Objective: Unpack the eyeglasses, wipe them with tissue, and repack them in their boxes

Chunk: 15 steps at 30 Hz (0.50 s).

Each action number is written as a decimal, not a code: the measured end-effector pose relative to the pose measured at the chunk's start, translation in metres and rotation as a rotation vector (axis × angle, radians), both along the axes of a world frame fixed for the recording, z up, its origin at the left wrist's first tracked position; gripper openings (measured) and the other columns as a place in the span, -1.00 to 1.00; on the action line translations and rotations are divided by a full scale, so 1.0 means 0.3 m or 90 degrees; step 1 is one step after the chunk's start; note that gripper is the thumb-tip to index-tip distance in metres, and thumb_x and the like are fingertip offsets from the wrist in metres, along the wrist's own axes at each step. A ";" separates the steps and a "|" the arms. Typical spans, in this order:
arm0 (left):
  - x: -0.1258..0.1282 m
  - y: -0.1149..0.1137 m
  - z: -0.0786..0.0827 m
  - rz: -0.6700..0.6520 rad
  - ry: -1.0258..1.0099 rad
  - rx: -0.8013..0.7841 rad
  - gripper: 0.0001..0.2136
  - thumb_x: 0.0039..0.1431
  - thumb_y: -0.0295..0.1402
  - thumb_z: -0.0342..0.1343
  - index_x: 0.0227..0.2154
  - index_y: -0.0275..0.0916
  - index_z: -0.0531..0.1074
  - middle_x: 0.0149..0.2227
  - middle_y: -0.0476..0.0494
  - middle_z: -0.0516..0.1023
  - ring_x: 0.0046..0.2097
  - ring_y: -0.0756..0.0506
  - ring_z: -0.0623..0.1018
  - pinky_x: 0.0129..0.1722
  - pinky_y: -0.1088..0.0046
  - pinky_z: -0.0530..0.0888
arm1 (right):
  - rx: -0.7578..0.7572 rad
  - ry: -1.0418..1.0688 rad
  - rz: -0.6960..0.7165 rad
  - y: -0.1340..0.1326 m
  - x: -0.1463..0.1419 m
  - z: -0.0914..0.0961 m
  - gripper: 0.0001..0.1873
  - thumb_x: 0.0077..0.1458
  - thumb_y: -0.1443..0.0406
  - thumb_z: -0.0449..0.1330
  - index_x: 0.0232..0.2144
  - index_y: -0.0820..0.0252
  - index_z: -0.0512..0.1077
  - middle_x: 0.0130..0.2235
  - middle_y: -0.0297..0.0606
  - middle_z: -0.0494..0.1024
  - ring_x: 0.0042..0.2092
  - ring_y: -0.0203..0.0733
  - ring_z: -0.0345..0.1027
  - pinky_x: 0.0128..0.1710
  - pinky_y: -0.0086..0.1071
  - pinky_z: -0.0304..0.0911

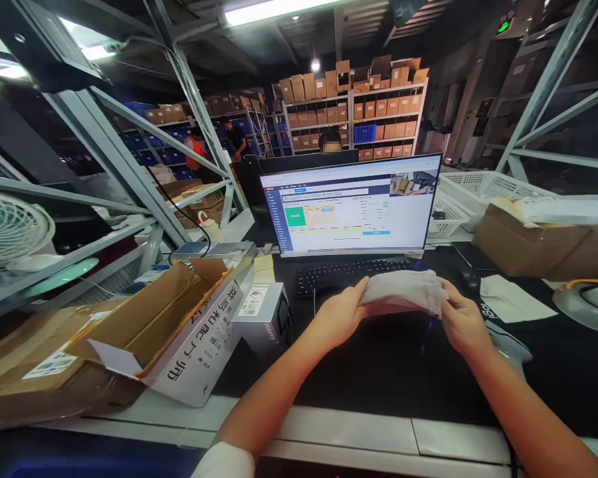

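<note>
A soft grey-white padded parcel (401, 292) is held between both hands, just above the black desk mat and in front of the keyboard (349, 273). My left hand (339, 315) grips the parcel's left end, fingers closed round its edge. My right hand (461, 320) grips the right end in the same way. Behind the parcel stands a monitor (351, 202) showing a web form with a green block.
An open cardboard box (172, 332) with printed white sides lies at the left, a small grey boxed item (264, 312) beside it. A brown carton (533, 242), white baskets (478, 189) and a paper slip (511, 299) sit right. A fan (10, 229) stands far left. People stand among the shelves behind.
</note>
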<state>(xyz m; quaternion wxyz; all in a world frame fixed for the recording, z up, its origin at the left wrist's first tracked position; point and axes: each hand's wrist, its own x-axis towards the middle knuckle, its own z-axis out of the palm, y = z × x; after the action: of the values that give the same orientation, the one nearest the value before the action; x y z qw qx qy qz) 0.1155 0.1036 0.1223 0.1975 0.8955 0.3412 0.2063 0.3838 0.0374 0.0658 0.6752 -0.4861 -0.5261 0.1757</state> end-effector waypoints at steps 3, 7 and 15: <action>-0.001 0.029 -0.011 0.000 0.055 0.021 -0.44 0.29 -0.49 -0.13 0.36 -0.17 0.14 0.08 -0.26 0.55 0.04 -0.24 0.57 0.08 0.21 0.46 | -0.002 0.148 -0.014 0.023 0.001 -0.007 -0.58 0.06 0.01 0.36 -0.12 0.13 0.56 -0.05 -0.21 0.61 0.04 -0.03 0.48 0.04 -0.18 0.42; -0.039 0.090 0.017 0.148 0.060 0.101 -0.59 0.27 -0.48 -0.09 0.09 -0.15 0.49 -0.02 -0.21 0.59 0.00 -0.21 0.57 0.06 0.23 0.48 | 0.070 0.350 -0.044 0.038 0.041 0.013 -0.71 0.04 0.13 0.39 -0.21 0.13 0.55 -0.11 -0.25 0.61 -0.04 -0.15 0.49 -0.06 -0.32 0.44; -0.051 0.121 0.009 0.076 0.120 0.118 -0.62 0.21 -0.56 -0.08 -0.03 -0.22 0.55 -0.02 -0.29 0.54 0.06 -0.23 0.49 0.11 0.17 0.44 | 0.078 0.377 -0.097 0.039 0.051 0.020 -0.79 0.04 0.16 0.38 -0.32 0.12 0.51 -0.21 -0.25 0.61 -0.18 -0.17 0.48 -0.30 -0.35 0.41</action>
<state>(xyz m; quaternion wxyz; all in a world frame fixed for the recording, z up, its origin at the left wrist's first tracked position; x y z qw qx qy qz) 0.1002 0.1398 0.1249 0.0687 0.9035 0.3901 0.1635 0.3990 0.0493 0.0717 0.8385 -0.4102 -0.2780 0.2266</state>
